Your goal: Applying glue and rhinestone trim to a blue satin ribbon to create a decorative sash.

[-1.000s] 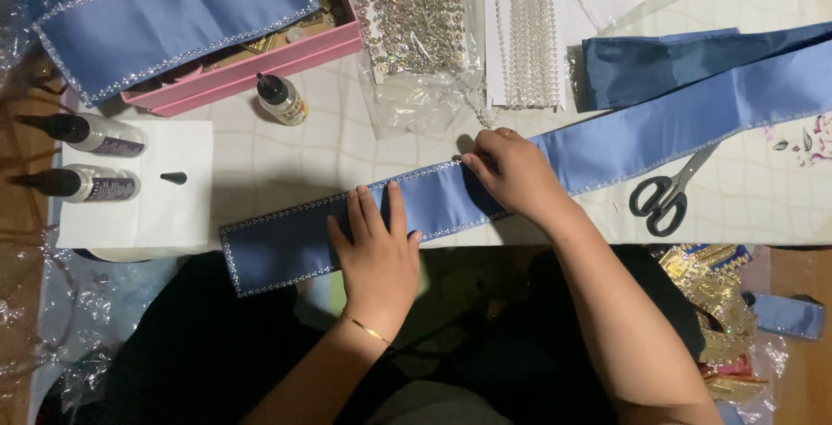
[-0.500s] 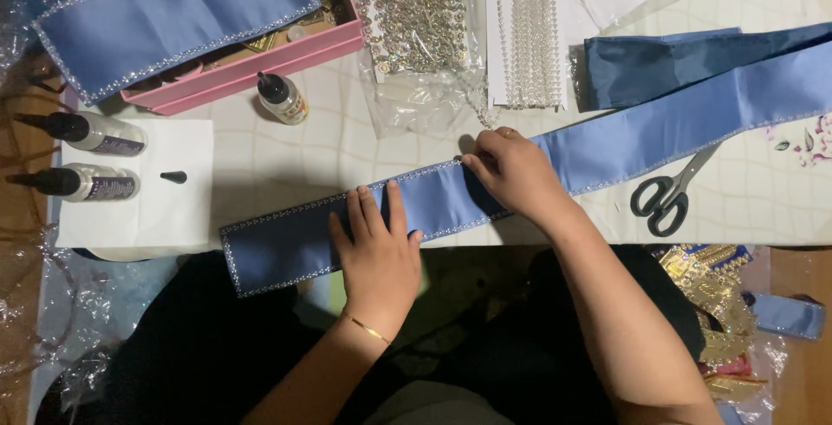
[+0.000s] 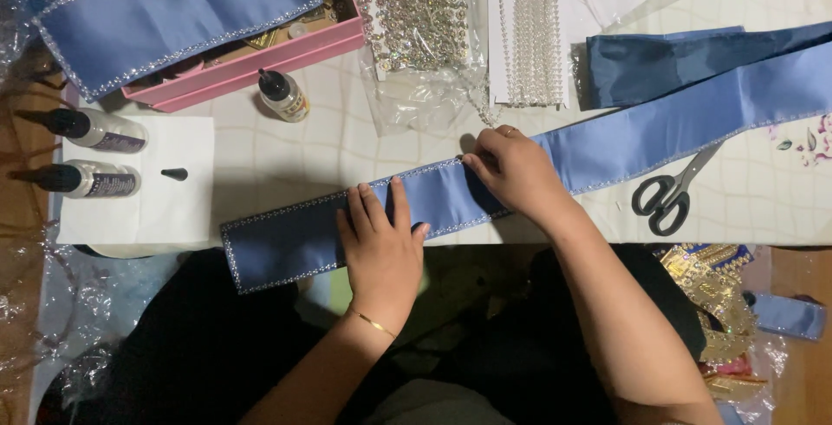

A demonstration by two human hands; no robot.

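- Blue satin sash (image 3: 555, 156): lies diagonally across the surface (image 3: 286, 161), its near end overhanging the front edge toward the person's lap. A line of small rhinestone trim (image 3: 286, 210) runs along both long edges and around the squared end.
- Left hand (image 3: 381, 247): flat, palm down, fingers together and extended, pressing the sash against the surface edge. Thin gold bracelet (image 3: 374, 324) at the wrist.
- Right hand (image 3: 511, 169): curled over the upper edge of the sash, fingertips bunched on the trim line. Whether a loose stone is pinched there cannot be told.
- Scissors (image 3: 672, 193): lying open-handled just beside the lower edge of the sash, right of the right hand.
- Glue bottles: one small bottle (image 3: 282, 96) upright near the pink box (image 3: 260, 61), uncapped; two more (image 3: 87, 155) lying on a white sheet (image 3: 165, 208) at left, with a loose black cap (image 3: 174, 174) beside them.
- Rhinestone strips (image 3: 416, 9) in clear wrap and a beaded strip (image 3: 533, 31) sit well behind the sash; a darker blue folded sash (image 3: 659, 65) lies to the right.
- Risk, judged: the overhanging end could drag the satin off line if the left hand lifts; fingertip pressure may shift stones on unset glue or smear adhesive onto the satin; the upright open bottle could tip if the sash is pulled.
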